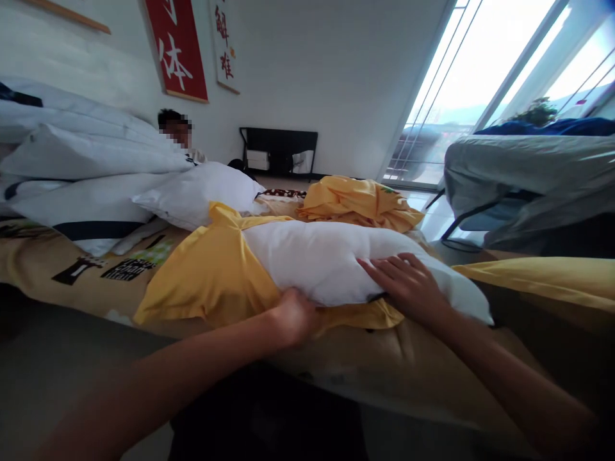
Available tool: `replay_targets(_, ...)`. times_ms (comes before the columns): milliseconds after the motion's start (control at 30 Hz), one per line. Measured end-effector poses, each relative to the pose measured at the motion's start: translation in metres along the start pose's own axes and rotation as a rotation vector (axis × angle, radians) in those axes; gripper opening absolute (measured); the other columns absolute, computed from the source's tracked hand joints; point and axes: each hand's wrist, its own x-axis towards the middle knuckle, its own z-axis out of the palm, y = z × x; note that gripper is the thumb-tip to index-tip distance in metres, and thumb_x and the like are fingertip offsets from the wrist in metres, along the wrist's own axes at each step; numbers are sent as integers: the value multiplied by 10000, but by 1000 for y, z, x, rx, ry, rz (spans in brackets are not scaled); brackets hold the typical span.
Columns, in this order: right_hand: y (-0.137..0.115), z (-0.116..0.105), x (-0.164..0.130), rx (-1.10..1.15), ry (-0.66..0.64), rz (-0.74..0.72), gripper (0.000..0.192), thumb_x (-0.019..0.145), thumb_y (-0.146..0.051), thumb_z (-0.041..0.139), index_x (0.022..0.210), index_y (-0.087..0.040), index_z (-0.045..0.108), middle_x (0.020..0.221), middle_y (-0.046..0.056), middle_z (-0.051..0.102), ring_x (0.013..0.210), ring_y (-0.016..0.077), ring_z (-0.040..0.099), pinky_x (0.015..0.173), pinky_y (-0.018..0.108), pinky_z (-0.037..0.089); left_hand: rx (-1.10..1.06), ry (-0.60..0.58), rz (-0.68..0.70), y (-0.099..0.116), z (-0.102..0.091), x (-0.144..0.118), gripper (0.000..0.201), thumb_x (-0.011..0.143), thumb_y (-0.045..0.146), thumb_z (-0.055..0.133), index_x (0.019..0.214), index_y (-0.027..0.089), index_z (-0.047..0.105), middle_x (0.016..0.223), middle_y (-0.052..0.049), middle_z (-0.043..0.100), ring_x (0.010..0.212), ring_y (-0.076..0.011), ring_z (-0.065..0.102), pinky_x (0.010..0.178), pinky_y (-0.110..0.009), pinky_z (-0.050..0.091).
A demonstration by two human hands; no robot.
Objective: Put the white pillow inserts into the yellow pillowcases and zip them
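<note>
A white pillow (331, 259) lies across the bed, its left end inside a yellow pillowcase (206, 272). My left hand (294, 315) grips the near edge of the yellow pillowcase under the pillow. My right hand (408, 285) lies flat on top of the pillow's right half, fingers spread.
A crumpled yellow cloth (358, 202) lies behind the pillow. White pillows and folded duvets (91, 173) pile up at the left. A person sits behind them near the wall. The bed (81, 272) has a tan printed sheet. A covered bed (528, 173) stands at the right by the window.
</note>
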Motion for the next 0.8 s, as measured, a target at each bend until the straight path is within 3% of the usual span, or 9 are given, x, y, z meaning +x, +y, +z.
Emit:
replay_targets(100, 13, -17, 27, -54, -26, -88, 325, 930, -91, 425, 1206, -121, 593, 917, 63, 702, 812, 163, 586, 774, 337, 391, -61, 69, -103, 20, -6, 12, 257, 869, 120, 502, 1038, 118, 696, 983, -185, 711, 927, -315, 686, 729, -435, 509)
replay_targets(167, 17, -22, 47, -60, -66, -116, 340, 942, -107, 395, 1204, -143, 608, 885, 58, 701, 787, 157, 574, 769, 344, 390, -106, 138, -120, 25, -10, 16, 247, 870, 128, 492, 1009, 104, 695, 962, -197, 708, 898, -310, 688, 714, -430, 513)
replay_targets(333, 16, -23, 104, -59, -213, -163, 432, 972, -104, 257, 1159, -146, 645, 731, 50, 658, 716, 159, 550, 719, 366, 400, -115, 328, -105, 16, -22, 15, 199, 851, 133, 483, 905, 87, 669, 834, -187, 694, 771, -282, 685, 601, -362, 498)
replay_targets(400, 16, -16, 114, -38, -256, -145, 466, 974, -104, 223, 1143, -156, 654, 735, 50, 655, 721, 157, 551, 714, 368, 408, -61, 388, -101, 7, -27, 12, 198, 853, 116, 460, 902, 88, 650, 780, -165, 685, 724, -269, 679, 571, -340, 474)
replay_targets(500, 14, 3, 90, -3, -229, -114, 415, 964, -116, 287, 1173, -152, 643, 821, 65, 680, 781, 164, 578, 743, 365, 425, 10, 456, -56, -6, -29, 13, 202, 863, 105, 430, 871, 102, 632, 754, -141, 681, 677, -249, 664, 568, -333, 445)
replay_targets(633, -11, 26, 9, 55, -67, -88, 380, 933, -93, 370, 1248, -102, 583, 976, 107, 701, 891, 180, 616, 801, 343, 442, 104, 516, 163, -26, -19, 13, 160, 879, 171, 489, 778, 127, 605, 727, -105, 674, 704, -231, 645, 765, -388, 445)
replay_targets(733, -34, 17, -39, 133, -129, 3, 503, 915, -45, 343, 1412, -70, 418, 1185, 156, 655, 1102, 216, 599, 866, 368, 445, 61, 498, 238, -52, -14, -1, 251, 865, 384, 584, 827, 137, 591, 769, -83, 664, 761, -237, 616, 858, -432, 396)
replay_targets(800, -38, 0, -49, 172, -221, 49, 534, 953, -135, 334, 1485, -90, 316, 1314, 170, 583, 1191, 248, 561, 892, 409, 446, 27, 462, 206, -75, -14, -18, 336, 809, 461, 643, 900, 142, 583, 850, -77, 655, 828, -241, 597, 888, -440, 360)
